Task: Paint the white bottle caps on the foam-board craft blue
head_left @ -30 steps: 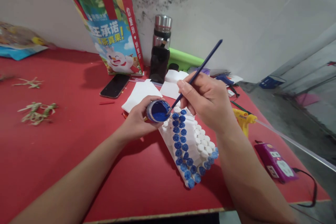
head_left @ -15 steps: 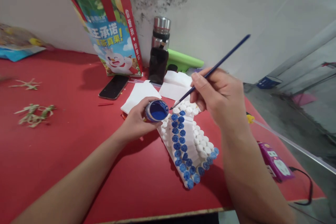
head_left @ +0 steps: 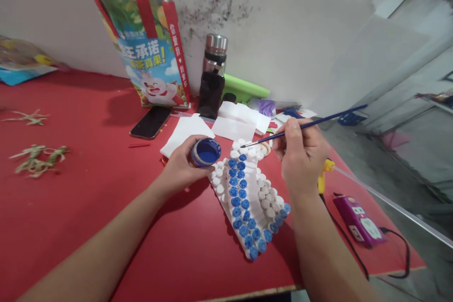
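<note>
My left hand (head_left: 182,164) is wrapped round a small jar of blue paint (head_left: 205,152), tilted so its open mouth faces me. Between the fingers of my right hand (head_left: 300,151) is a thin blue paintbrush (head_left: 327,118), its dark tip at the white paper rolls near the top of the craft piece. That craft piece (head_left: 255,193) lies on the table, covered with small rolled rosettes. Two columns and the lower edge are blue, with paler blue at the lower right; the other rosettes are white. A smooth white strip curves down its middle.
Behind the hands stand a printed bag (head_left: 152,56), a steel and black bottle (head_left: 212,75) and a green roll (head_left: 246,86). A phone (head_left: 150,121) and white paper (head_left: 235,127) lie nearer. At the right are a yellow glue gun (head_left: 323,174) and a purple box (head_left: 359,222) with cords.
The brush has swung to a flatter angle, and its tip moved from beside the jar rightward to the upper white rosettes. My right hand sits slightly lower; the camera view shifted a little.
</note>
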Available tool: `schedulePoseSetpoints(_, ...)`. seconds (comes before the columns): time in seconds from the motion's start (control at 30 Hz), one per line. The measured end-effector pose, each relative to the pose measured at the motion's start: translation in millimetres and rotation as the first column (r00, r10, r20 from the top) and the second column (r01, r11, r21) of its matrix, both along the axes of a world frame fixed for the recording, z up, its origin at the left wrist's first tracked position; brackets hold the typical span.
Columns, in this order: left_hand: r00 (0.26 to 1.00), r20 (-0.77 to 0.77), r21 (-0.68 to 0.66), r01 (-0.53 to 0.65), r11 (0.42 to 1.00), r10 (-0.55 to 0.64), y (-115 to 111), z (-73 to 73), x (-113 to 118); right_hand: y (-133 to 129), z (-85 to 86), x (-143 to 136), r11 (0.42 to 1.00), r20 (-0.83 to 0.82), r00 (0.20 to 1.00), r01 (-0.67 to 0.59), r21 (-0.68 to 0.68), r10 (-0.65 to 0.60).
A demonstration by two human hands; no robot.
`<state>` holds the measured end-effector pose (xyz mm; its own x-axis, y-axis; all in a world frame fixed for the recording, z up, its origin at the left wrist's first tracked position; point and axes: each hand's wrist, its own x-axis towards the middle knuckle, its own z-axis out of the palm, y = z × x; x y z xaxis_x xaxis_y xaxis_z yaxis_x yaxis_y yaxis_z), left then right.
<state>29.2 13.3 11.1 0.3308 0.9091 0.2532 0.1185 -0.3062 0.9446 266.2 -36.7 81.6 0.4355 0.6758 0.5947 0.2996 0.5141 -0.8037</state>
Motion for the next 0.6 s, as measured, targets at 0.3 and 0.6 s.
schedulePoseSetpoints(0.3,1.000,-0.021,-0.018,-0.019,1.000,0.018,-1,-2.2,2,3,-14.6,2,0.996,0.107,0.991,-0.074,-0.048,0.079)
schedulePoseSetpoints(0.6,0.998,-0.037,-0.009,-0.044,0.999,0.043,0,-0.8,2,3,-14.5,1,0.996,0.187,0.979,-0.066,-0.058,0.076)
